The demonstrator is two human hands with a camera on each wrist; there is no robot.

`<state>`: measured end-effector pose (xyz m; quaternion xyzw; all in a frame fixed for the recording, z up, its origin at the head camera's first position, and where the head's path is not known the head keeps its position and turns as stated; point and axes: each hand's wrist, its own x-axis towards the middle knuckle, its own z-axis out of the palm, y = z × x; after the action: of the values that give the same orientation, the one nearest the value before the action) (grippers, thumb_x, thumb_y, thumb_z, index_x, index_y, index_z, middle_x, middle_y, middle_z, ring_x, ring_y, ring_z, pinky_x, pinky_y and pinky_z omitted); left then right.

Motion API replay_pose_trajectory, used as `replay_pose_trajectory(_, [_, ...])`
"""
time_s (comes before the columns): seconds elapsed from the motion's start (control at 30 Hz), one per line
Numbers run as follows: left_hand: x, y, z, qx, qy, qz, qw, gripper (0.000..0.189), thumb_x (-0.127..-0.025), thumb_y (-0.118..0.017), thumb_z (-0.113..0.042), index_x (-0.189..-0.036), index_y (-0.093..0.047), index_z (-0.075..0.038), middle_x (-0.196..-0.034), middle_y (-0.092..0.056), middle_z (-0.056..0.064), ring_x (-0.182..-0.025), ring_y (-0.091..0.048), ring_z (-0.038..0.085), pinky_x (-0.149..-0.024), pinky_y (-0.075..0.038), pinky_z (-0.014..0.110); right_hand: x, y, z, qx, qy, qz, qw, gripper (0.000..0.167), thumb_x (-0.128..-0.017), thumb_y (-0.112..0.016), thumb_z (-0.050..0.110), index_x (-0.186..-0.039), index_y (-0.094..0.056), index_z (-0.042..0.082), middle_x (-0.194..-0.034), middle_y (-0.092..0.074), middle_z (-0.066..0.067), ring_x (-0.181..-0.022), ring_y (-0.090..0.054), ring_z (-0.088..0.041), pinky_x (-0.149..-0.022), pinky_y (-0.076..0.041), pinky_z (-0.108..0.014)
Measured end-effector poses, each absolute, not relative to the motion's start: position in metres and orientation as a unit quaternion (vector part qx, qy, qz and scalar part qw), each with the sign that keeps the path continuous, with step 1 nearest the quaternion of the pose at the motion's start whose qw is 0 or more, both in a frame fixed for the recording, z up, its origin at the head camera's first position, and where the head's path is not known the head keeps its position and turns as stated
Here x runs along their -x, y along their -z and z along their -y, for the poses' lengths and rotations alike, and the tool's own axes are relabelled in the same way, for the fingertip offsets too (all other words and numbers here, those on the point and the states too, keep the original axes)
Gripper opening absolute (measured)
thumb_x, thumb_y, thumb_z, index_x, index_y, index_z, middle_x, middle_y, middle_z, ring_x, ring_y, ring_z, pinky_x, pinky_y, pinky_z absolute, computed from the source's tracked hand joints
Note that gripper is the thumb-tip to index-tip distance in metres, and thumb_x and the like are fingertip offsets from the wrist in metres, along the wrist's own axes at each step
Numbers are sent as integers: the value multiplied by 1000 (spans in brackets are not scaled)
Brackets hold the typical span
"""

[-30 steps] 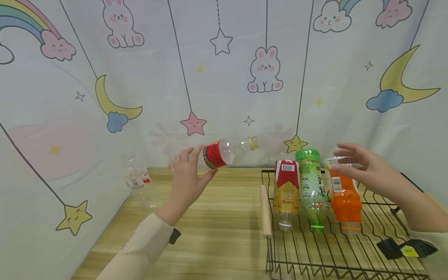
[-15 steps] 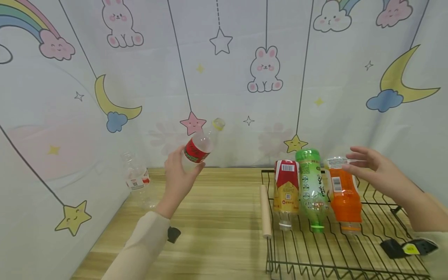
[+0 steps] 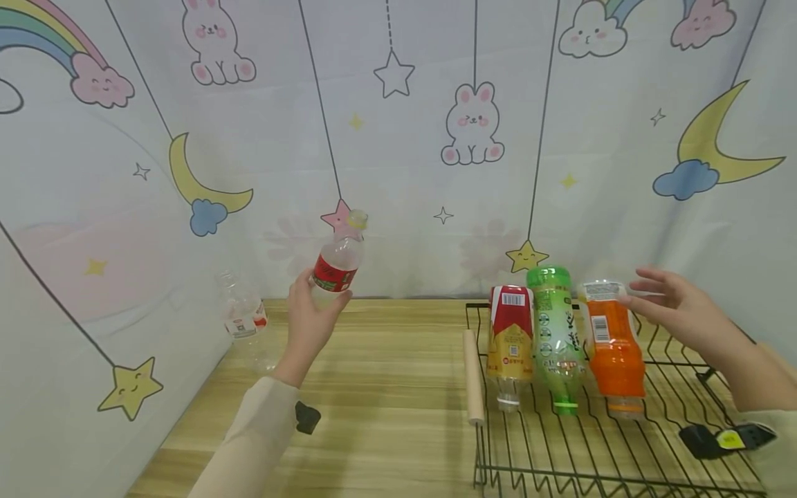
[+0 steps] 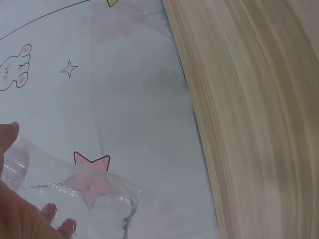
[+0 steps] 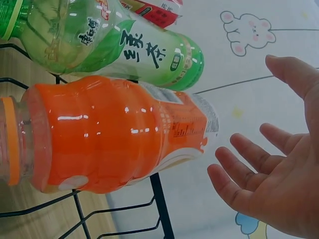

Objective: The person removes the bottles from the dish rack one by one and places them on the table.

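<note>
My left hand (image 3: 309, 321) grips a clear plastic bottle (image 3: 336, 272) with a red label and a yellow ring at its neck. The bottle is raised above the table, neck up and tilted a little to the right. Its clear base (image 4: 107, 199) fills the lower left of the left wrist view, beside the fingers. My right hand (image 3: 679, 304) holds nothing; its fingers reach toward the bottom end of an orange-labelled bottle (image 3: 616, 346). In the right wrist view a gap shows between the fingertips (image 5: 217, 174) and that bottle.
Neck down on a black wire rack (image 3: 542, 472), a green bottle (image 3: 557, 339) and a red-and-gold bottle (image 3: 512, 332) sit beside the orange one. A wooden rod (image 3: 473, 380) runs along the rack's left edge. Another clear bottle (image 3: 247, 321) stands at the left wall.
My left hand has moved left, and the bottle in it has turned from nearly level to mostly upright. My right hand has shifted slightly right, away from the orange-labelled bottle.
</note>
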<state>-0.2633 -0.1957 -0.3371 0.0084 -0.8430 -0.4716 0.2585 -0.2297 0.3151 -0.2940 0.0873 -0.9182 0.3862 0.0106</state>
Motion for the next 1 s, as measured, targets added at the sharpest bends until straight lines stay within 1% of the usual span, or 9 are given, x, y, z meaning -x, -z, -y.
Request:
replay_pose_trajectory(0.2, [267, 346, 203, -20, 502, 832, 236, 77, -85, -73, -30, -144, -30, -5, -138, -39, 19, -131, -34, 34, -107, -29, 56, 233, 302, -318, -76, -380, 922, 5, 82, -100, -48, 39, -150, -4, -8, -145, -24, -41, -125, -31, -61, -91, -39, -69])
replay_pose_trajectory(0.43, [270, 355, 208, -29, 544, 814, 204, 78, -88, -71, -33, -146, -26, -7, -144, -33, 17, -135, -30, 35, -109, -27, 58, 237, 310, -321, -67, -372, 926, -4, 84, -100, -47, 43, -150, -3, -8, -144, -24, -41, -124, -33, -59, -88, -41, -68])
replay_pose_trajectory(0.5, [271, 357, 209, -34, 554, 808, 197, 79, -88, -70, -34, -147, -25, -7, -145, -32, 18, -136, -30, 36, -109, -27, 59, 238, 313, -322, -65, -368, 927, -7, 85, -100, -47, 43, -150, -3, -8, -144, -24, -42, -122, -36, -58, -85, -45, -64])
replay_pose_trajectory(0.6, [273, 360, 211, -44, 566, 801, 192, 79, -88, -70, -35, -147, -24, -8, -144, -32, 18, -136, -30, 37, -109, -26, 59, 239, 316, -323, -69, -367, 927, -12, 84, -100, -48, 42, -149, -3, -9, -143, -24, -42, -119, -40, -56, -78, -52, -47])
replay_pose_trajectory(0.67, [275, 363, 212, -52, 574, 795, 187, 79, -89, -69, -36, -148, -23, -10, -144, -32, 18, -137, -29, 37, -109, -26, 59, 239, 318, -324, -72, -368, 927, -18, 84, -100, -48, 41, -149, -3, -10, -142, -25, -43, -117, -42, -54, -73, -51, -37])
replay_pose_trajectory(0.73, [276, 366, 214, -61, 583, 790, 180, 79, -89, -68, -36, -148, -22, -11, -144, -31, 18, -137, -29, 37, -109, -26, 59, 240, 320, -326, -74, -372, 925, -25, 83, -100, -47, 40, -149, -3, -11, -141, -26, -43, -115, -44, -53, -71, -50, -32])
replay_pose_trajectory(0.83, [278, 370, 217, -74, 592, 785, 168, 82, -90, -67, -36, -150, -17, -12, -146, -29, 19, -138, -27, 37, -110, -24, 59, 241, 323, -327, -72, -373, 924, -31, 83, -100, -47, 40, -148, -3, -12, -140, -26, -44, -115, -44, -56, -75, -54, -42])
replay_pose_trajectory(0.93, [278, 375, 220, -85, 596, 782, 160, 85, -90, -67, -37, -151, -13, -12, -148, -27, 20, -139, -25, 38, -111, -23, 59, 241, 325, -326, -67, -374, 924, -34, 84, -100, -48, 41, -147, -3, -13, -140, -25, -45, -117, -42, -59, -82, -53, -53])
replay_pose_trajectory(1.0, [279, 378, 222, -88, 598, 781, 157, 87, -90, -67, -38, -152, -12, -11, -149, -26, 21, -140, -25, 39, -112, -22, 59, 242, 326, -326, -62, -373, 925, -40, 85, -100, -48, 41, -147, -3, -14, -140, -23, -46, -117, -41, -60, -84, -52, -56])
